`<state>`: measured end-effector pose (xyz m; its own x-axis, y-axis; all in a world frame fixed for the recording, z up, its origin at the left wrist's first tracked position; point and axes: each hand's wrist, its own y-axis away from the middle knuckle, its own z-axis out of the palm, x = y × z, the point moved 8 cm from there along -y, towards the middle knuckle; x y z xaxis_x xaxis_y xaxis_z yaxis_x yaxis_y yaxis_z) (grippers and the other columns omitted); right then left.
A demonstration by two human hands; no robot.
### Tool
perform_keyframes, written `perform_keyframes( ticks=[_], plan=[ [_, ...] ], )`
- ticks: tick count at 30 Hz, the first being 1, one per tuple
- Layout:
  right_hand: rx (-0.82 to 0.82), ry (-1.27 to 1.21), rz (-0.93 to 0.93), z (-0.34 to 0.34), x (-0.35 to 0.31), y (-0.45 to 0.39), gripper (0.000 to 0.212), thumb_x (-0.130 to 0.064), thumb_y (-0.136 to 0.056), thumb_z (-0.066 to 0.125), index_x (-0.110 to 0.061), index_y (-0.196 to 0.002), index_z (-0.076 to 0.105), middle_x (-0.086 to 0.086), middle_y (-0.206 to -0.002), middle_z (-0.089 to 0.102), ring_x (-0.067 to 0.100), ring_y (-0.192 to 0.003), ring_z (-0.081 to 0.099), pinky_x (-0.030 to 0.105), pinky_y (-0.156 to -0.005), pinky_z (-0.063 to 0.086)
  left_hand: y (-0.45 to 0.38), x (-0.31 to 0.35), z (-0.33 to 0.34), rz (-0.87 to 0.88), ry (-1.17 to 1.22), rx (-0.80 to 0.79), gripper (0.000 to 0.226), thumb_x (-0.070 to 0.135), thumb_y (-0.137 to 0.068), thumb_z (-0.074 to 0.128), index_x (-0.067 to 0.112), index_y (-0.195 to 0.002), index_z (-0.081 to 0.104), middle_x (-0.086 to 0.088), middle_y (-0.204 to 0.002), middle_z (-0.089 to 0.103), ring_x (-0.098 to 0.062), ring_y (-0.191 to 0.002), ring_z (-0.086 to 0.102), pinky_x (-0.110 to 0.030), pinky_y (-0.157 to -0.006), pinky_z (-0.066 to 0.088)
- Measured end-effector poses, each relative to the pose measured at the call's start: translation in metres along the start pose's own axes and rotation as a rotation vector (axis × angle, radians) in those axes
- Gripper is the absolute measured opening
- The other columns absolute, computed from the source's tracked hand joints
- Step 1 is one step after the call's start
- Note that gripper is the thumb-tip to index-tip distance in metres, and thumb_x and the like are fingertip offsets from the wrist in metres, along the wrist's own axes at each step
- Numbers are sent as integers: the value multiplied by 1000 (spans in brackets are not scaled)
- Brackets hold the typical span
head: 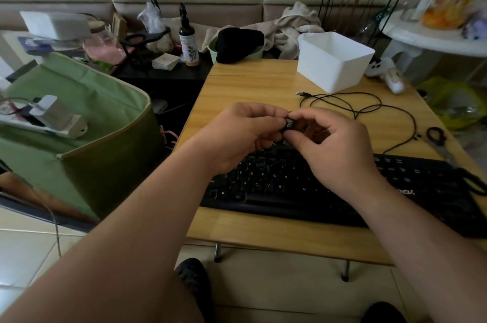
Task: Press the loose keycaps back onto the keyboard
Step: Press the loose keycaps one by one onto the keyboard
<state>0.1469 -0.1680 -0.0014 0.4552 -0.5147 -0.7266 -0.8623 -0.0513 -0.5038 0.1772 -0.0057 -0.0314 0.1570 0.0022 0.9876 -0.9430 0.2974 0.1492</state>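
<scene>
A black keyboard (276,185) lies along the near edge of a small wooden table (250,85). Above its upper rows, my left hand (237,133) and my right hand (334,151) meet fingertip to fingertip. Between them sits a small black keycap (289,125) with a white letter on top, pinched by fingers of both hands and held clear of the keys. My hands and forearms hide part of the keyboard's top rows and middle.
A white plastic bin (334,62) stands at the table's back right. A black cable (369,112) loops across the table behind the keyboard. Scissors (440,141) lie at the right edge. A green fabric box (79,125) stands left of the table.
</scene>
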Motion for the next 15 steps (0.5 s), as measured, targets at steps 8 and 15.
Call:
perform_keyframes(
  ticks=[8,15],
  plan=[
    [-11,5,-65,1,-6,2,32,-16,-81,87,-26,-110,78,-18,-97,68,1,-89,63,10,-76,48,4,-3,-1,-35,74,-35,14,7,-101,62,10,-106,74,-5,-91,72,-12,-78,64,-24,-74,52],
    [40,33,-93,-5,-9,3,29,-18,-79,89,-24,-106,78,-12,-93,68,4,-85,63,11,-73,48,7,-3,2,-33,102,-71,17,4,-98,64,11,-111,73,-8,-101,73,-18,-91,66,-30,-86,53]
  ],
)
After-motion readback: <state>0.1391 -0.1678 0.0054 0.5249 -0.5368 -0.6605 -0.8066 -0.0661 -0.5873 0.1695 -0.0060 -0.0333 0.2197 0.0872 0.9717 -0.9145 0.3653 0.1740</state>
